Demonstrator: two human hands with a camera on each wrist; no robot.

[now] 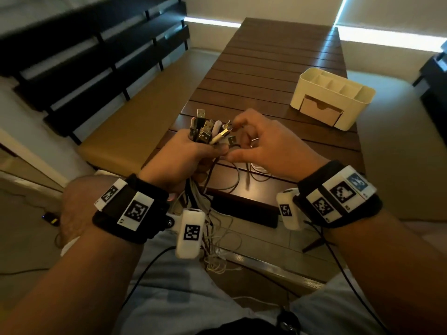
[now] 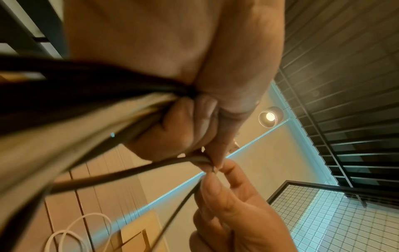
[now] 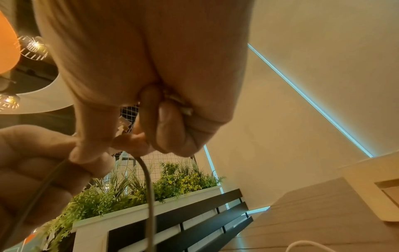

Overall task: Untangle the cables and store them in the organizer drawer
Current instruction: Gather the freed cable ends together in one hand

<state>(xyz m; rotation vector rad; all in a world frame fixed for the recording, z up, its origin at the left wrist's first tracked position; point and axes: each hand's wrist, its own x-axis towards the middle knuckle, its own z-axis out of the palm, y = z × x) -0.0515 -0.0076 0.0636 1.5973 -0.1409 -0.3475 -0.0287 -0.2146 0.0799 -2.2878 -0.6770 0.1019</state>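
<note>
Nearest to the person, loose ends of thin grey and white wire (image 1: 217, 240) are dangling in a soft tangle below the counter edge, in front of pale trousers. Both wrists are wearing black fabric bands carrying hard white plastic blocks printed with black square codes.

Just above, the left hand (image 1: 186, 151) is gripping a bunch of cables (image 1: 205, 131) in a closed fist, its fingers (image 2: 172, 129) curling tightly round the round, rubbery black and beige cords. The flat metal plugs are sticking up out of the fist like a bouquet, some silver, one on a white lead. The cords are trailing down past the wrist and over the counter's near edge.

The right hand (image 1: 263, 146) is sitting just beside the bunch, its fingers (image 2: 218, 191) narrowed to a pinch on a single thin dark cable (image 2: 177, 209) close to the left thumb; the remaining fingers are loosely bent.

Under the hands, the counter (image 1: 273, 76) is stretching away, long and narrow, made of dark brown wooden slats with grooves between them. A coil of white cord (image 2: 79, 231) is lying on it near the hands.

Farther off to the right, well apart from the cables, the organizer (image 1: 333, 97) is standing on the counter: a cream plastic box with rounded corners, open compartments on top and a tan drawer (image 1: 320, 112) in its front, pushed in.
</note>
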